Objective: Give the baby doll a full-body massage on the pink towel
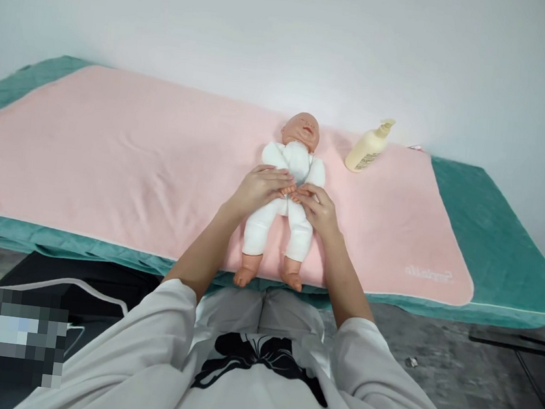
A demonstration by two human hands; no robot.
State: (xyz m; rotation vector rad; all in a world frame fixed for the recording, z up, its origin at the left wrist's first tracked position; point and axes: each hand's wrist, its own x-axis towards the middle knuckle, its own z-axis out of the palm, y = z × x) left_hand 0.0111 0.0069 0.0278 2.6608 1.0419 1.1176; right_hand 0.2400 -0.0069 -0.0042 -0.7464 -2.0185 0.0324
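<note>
A baby doll [298, 161] with a white cloth body lies on its back on a pink mat, head toward the wall and bare feet at the near edge. Its arms are bent in over the belly. My left hand [263, 189] is closed lightly around the doll's forearm and hand on the left side, fingers long across the belly. On the other side, my right hand [320, 208] has its fingers bent over the doll's other hand. The two small doll hands show between my fingertips, close together. My palms are hidden.
A cream pump bottle [367, 150] stands on the pink mat [112, 147], right of the doll's head. Green padded cover [491, 223] shows around the mat. A white wall [292, 29] rises behind. Below left are dark objects with a pale cable [67, 281]; at right, black metal legs [524, 364].
</note>
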